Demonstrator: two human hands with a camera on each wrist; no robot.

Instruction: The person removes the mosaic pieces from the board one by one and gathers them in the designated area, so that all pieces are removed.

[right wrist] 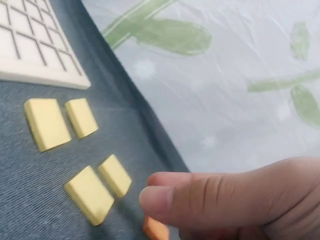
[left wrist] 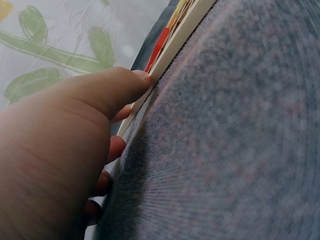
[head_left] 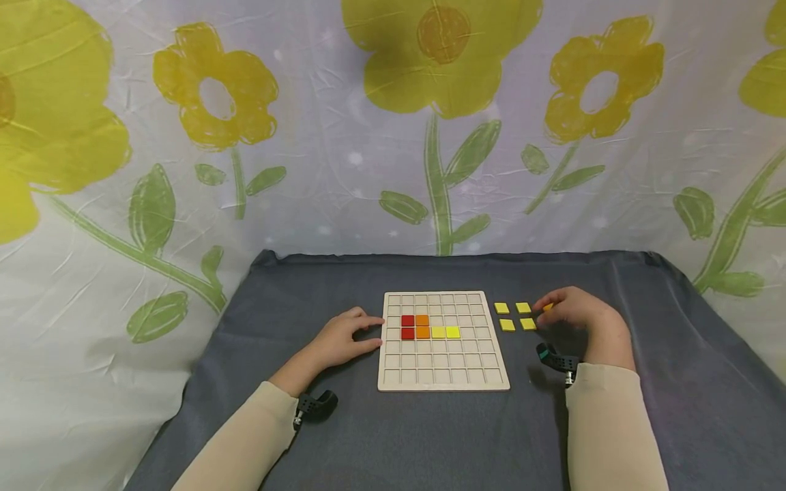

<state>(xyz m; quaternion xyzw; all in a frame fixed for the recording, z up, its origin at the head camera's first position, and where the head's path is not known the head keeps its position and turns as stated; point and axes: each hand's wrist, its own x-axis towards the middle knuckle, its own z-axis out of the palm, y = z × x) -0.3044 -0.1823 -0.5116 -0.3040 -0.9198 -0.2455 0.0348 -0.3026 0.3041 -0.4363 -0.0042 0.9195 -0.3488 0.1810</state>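
A pale wooden grid board (head_left: pixel 442 375) lies flat on the dark cloth. Two red tiles (head_left: pixel 408 326), two orange tiles (head_left: pixel 422 326) and two yellow tiles (head_left: pixel 445 332) sit in its cells. My left hand (head_left: pixel 338 339) touches the board's left edge with thumb and index finger spread apart, and the wooden rim (left wrist: pixel 172 55) shows at the thumb in the left wrist view. To the right of the board, my right hand (head_left: pixel 577 315) hovers by a loose orange tile (right wrist: pixel 156 229), partly hidden beneath the fingers. Several loose yellow tiles (right wrist: pixel 50 125) lie between that hand and the board.
The dark grey cloth (head_left: pixel 442 436) covers the table, its far edge just beyond the board. Behind it hangs a white curtain (head_left: pixel 319 184) printed with yellow flowers. Each wrist wears a black camera mount (head_left: pixel 555 358).
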